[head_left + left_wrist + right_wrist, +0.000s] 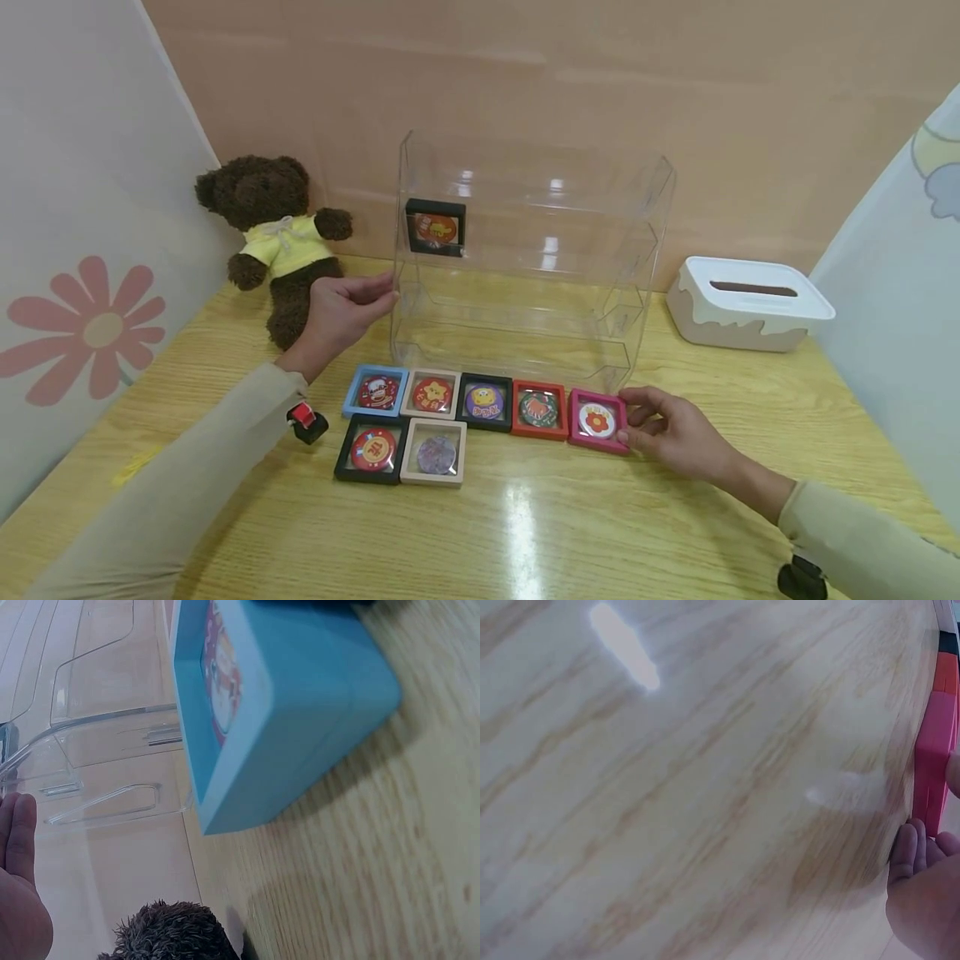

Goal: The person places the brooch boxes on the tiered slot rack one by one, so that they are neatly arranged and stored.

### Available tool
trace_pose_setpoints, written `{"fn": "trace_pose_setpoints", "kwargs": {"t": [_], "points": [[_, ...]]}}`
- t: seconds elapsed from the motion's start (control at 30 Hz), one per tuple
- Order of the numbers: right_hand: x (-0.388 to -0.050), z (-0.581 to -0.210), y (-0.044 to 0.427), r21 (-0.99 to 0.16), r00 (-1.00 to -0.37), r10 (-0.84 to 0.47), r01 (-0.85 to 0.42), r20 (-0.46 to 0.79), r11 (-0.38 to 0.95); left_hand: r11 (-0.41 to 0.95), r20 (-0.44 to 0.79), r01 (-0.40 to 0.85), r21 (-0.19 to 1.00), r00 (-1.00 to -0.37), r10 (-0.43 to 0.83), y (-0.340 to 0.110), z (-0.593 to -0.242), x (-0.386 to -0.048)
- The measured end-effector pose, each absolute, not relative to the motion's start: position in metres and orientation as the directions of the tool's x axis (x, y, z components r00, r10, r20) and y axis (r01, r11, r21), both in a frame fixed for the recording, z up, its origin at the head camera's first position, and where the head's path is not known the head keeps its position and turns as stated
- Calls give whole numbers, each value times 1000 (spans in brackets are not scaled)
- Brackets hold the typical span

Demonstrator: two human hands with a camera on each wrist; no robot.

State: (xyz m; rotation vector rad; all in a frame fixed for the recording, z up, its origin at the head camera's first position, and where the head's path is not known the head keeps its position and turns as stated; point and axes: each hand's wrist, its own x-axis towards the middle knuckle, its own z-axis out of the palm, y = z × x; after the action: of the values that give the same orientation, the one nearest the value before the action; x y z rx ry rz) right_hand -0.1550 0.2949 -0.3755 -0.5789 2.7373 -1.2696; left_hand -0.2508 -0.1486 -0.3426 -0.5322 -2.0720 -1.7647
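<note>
The left hand (341, 312) reaches to the left side of a clear tiered acrylic display stand (517, 362). Its fingers (21, 832) look straight, their tips touching the side panel. Around the corner of a magenta-framed badge display box (597, 421), the right hand (671, 433) pinches with thumb and fingers. That box ends a front row of a blue-framed box (377, 391), a beige one (431, 394), a black one (485, 402) and a red one (539, 409). Nearer lie another black-framed box (372, 450) and another beige one (433, 453). One black-framed box (436, 227) stands upright on the stand, upper left.
A brown teddy bear (281, 225) in a yellow top sits left of the stand, close behind the left hand. To the right stands a tissue box (750, 304) with a white lid. Everything rests on a wood-grain table (600, 517) before a peach backdrop (570, 75).
</note>
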Motion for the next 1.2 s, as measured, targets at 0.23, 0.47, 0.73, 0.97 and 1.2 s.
{"fn": "trace_pose_setpoints", "kwargs": {"t": [0.23,0.47,0.73,0.97,1.2], "points": [[-155,-379,297,-761,-927,-365,-299,89,575,153,482,482,863,-875,43,-148,-344,-250],[-155,-380,299,-762,-917,-389,-315,90,566,171,490,490,855,-871,45,-149,-345,-251],[-156,-377,298,-709,-881,-440,-421,172,566,166,482,481,861,-875,36,-149,-344,-250],[-157,-373,298,-621,-858,-440,-500,264,604,156,478,477,865,-878,32,-148,-343,-249],[-156,-365,298,-618,-840,-457,-530,291,580,147,475,474,868,-880,28,-147,-342,-248]]}}
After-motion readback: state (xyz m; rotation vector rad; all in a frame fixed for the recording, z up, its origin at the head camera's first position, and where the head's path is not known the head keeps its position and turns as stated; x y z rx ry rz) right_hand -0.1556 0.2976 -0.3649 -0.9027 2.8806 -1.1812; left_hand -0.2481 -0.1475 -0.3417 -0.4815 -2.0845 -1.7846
